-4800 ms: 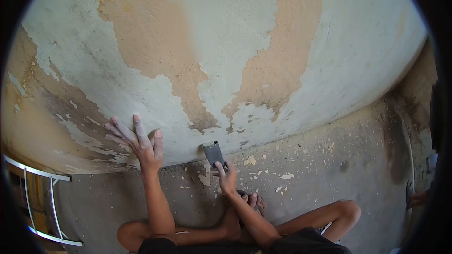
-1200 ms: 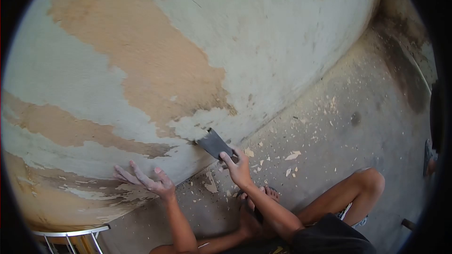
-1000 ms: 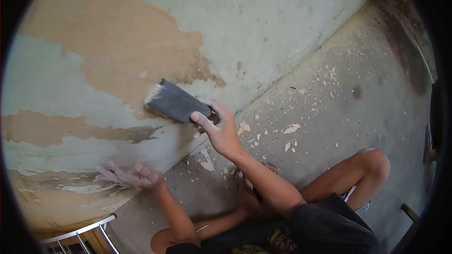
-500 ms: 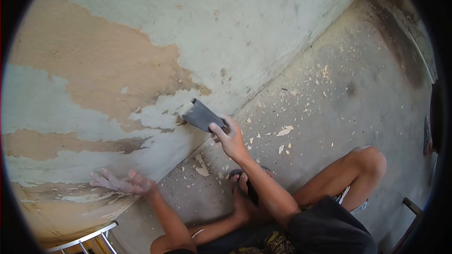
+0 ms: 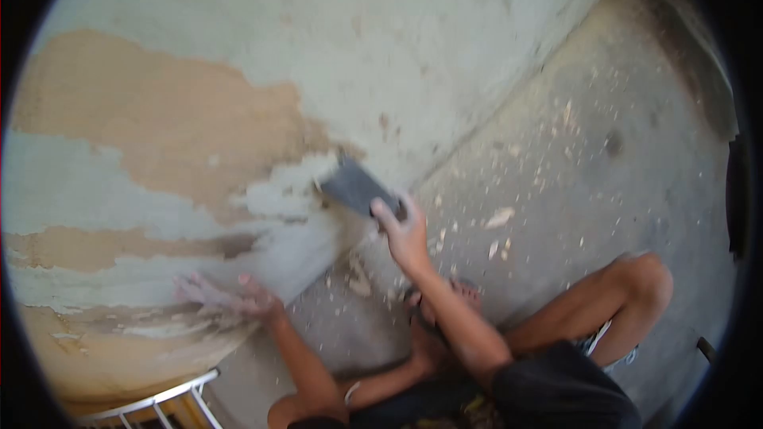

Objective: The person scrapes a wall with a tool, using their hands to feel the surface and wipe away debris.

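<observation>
A flat dark scraper (image 5: 356,187) is gripped in my right hand (image 5: 404,229), its wide edge at the wall (image 5: 413,48) near the lower end of a bare brown patch (image 5: 183,111). My left hand (image 5: 226,298) rests against the lower wall with fingers spread and holds nothing. Pale dust coats its fingers. Around both hands the pale green paint is ragged, with brown areas showing through.
Paint flakes (image 5: 499,218) lie scattered over the grey floor (image 5: 572,214). A metal ladder (image 5: 159,399) is at the bottom left. My bent knee (image 5: 642,280) and sandalled foot (image 5: 425,308) are below. A dark object (image 5: 737,195) stands at the right edge.
The whole view has shifted, so wall, floor and body appear further right. The scraper remains in my right hand at the wall, and my left hand is still spread there.
</observation>
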A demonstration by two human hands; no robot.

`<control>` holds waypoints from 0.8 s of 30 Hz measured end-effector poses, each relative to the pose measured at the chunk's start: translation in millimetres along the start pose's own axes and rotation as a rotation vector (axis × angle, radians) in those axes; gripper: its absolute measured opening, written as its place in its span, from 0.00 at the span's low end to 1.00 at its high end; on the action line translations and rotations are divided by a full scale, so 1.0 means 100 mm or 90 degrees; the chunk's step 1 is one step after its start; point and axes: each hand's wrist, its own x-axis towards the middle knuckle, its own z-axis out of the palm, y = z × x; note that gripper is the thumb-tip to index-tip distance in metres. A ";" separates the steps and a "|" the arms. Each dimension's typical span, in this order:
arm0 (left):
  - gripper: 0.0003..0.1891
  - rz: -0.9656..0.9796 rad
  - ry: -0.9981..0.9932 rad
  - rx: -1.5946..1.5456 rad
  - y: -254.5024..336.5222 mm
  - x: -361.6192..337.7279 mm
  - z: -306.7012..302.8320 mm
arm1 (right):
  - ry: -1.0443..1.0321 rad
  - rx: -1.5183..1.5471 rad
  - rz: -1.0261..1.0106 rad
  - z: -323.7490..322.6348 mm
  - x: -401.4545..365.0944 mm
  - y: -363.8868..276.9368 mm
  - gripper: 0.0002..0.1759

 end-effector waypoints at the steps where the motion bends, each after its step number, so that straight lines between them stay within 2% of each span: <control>1: 0.35 -0.014 -0.002 -0.007 -0.01 -0.05 -0.04 | 0.006 0.007 0.028 0.10 0.01 -0.13 0.23; 3: 0.36 -0.011 -0.017 0.010 -0.07 -0.08 -0.13 | -0.125 0.101 -0.077 0.31 0.15 -0.39 0.22; 7: 0.38 -0.007 -0.023 0.032 -0.18 0.02 -0.11 | -0.132 -0.028 -0.055 0.10 0.16 -0.11 0.22; 9: 0.38 -0.018 -0.038 0.040 -0.20 0.00 -0.12 | -0.011 0.015 -0.022 0.00 0.12 0.16 0.22; 11: 0.39 -0.005 -0.075 0.066 -0.24 -0.01 -0.10 | -0.027 -0.023 0.003 0.13 0.10 -0.14 0.21; 13: 0.41 -0.010 -0.112 0.080 -0.19 -0.02 -0.14 | -0.131 0.016 -0.103 0.34 0.13 -0.41 0.20; 17: 0.44 -0.027 -0.109 0.113 -0.26 -0.04 -0.07 | -0.137 -0.029 -0.118 0.18 0.17 -0.23 0.21; 18: 0.44 -0.035 -0.094 0.108 -0.26 -0.02 -0.03 | -0.110 -0.035 -0.050 -0.01 0.19 0.04 0.21; 19: 0.44 -0.039 -0.095 0.109 -0.27 -0.03 -0.03 | -0.080 -0.038 0.027 -0.02 0.16 0.01 0.22; 22: 0.45 -0.028 -0.114 0.108 -0.27 -0.05 0.00 | -0.090 -0.057 -0.017 0.02 0.17 -0.05 0.22; 23: 0.45 -0.017 -0.124 0.107 -0.25 -0.06 -0.06 | -0.092 -0.062 0.006 0.10 0.11 -0.18 0.22; 24: 0.46 -0.069 -0.132 0.083 -0.19 -0.05 -0.06 | -0.119 -0.038 -0.028 0.20 0.13 -0.38 0.22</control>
